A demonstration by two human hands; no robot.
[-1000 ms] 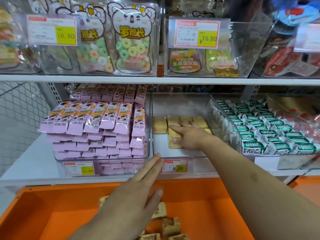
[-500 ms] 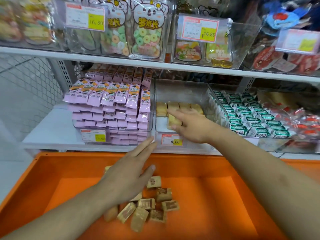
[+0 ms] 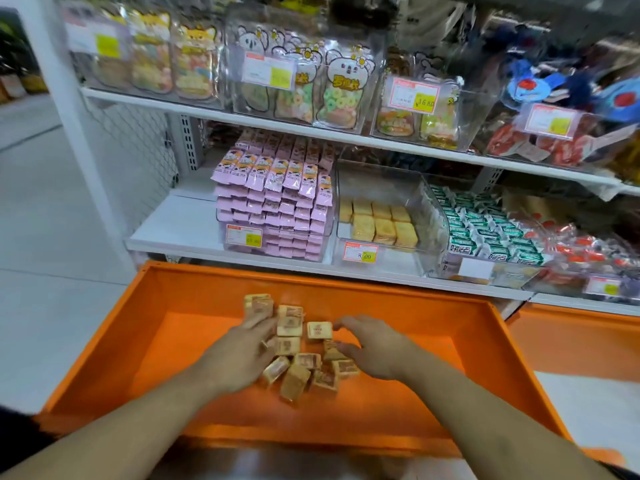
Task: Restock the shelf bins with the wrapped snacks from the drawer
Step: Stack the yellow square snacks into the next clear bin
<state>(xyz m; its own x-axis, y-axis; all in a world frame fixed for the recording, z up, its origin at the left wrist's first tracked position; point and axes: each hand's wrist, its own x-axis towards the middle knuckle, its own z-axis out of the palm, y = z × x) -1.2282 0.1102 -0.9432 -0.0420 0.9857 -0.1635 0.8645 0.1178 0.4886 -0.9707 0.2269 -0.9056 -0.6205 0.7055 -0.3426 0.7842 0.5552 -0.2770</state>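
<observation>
Several small tan wrapped snacks (image 3: pixel 299 348) lie in a loose pile in the middle of the orange drawer (image 3: pixel 207 277). My left hand (image 3: pixel 239 356) lies over the left side of the pile, its fingers stretched onto the snacks. Over the pile's right side my right hand (image 3: pixel 375 348) is arched, with fingers and thumb spread just above a snack. Neither hand plainly grips anything. On the shelf above stands the clear bin (image 3: pixel 381 181), which holds two rows of yellow wrapped snacks (image 3: pixel 379 220) and has free room at its front.
A bin of stacked pink packets (image 3: pixel 277 202) stands left of the clear bin, and green-and-white packets (image 3: pixel 485 230) fill the bin to its right. Bagged candies with price tags line the upper shelf (image 3: pixel 311 131). White floor lies to the left.
My right hand has come out of the clear bin and down into the drawer. My left hand has dropped onto the snack pile. The view has pulled back and down.
</observation>
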